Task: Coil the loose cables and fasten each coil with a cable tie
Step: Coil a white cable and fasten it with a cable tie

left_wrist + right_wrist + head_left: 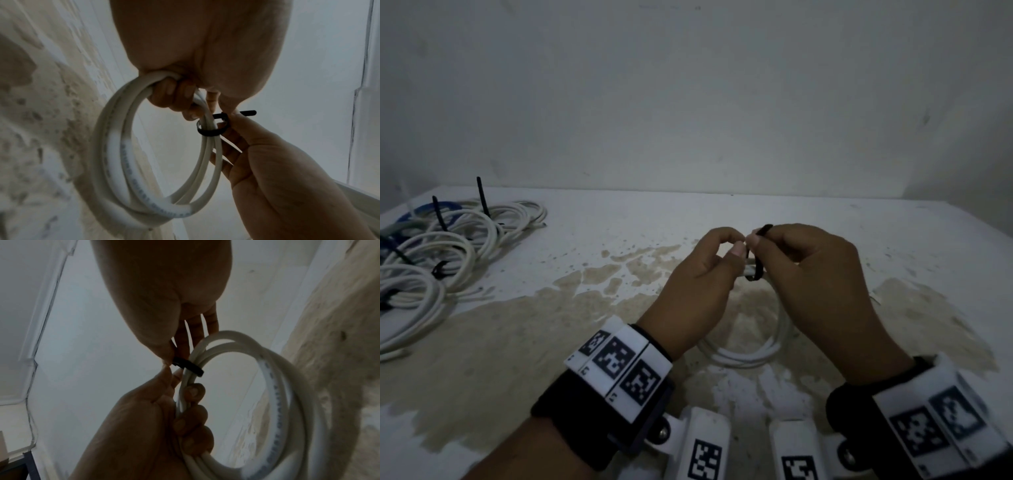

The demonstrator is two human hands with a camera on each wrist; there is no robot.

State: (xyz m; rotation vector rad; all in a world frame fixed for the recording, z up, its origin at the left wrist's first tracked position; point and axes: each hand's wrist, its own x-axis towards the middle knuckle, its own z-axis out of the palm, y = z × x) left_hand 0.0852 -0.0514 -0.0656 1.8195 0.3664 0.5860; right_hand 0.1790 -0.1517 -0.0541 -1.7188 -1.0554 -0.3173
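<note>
The black cable tie (211, 129) loops loosely around the white coil (144, 162), its free tail pointing away past my right hand (815, 274), which pinches it at the fingertips; my left hand (698, 284), just beside, grips the bundled strands below the loop, above the stained table (517, 342)

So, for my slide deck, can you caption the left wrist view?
Left hand grips a white cable coil while the right hand pulls a black cable tie around it.
</note>
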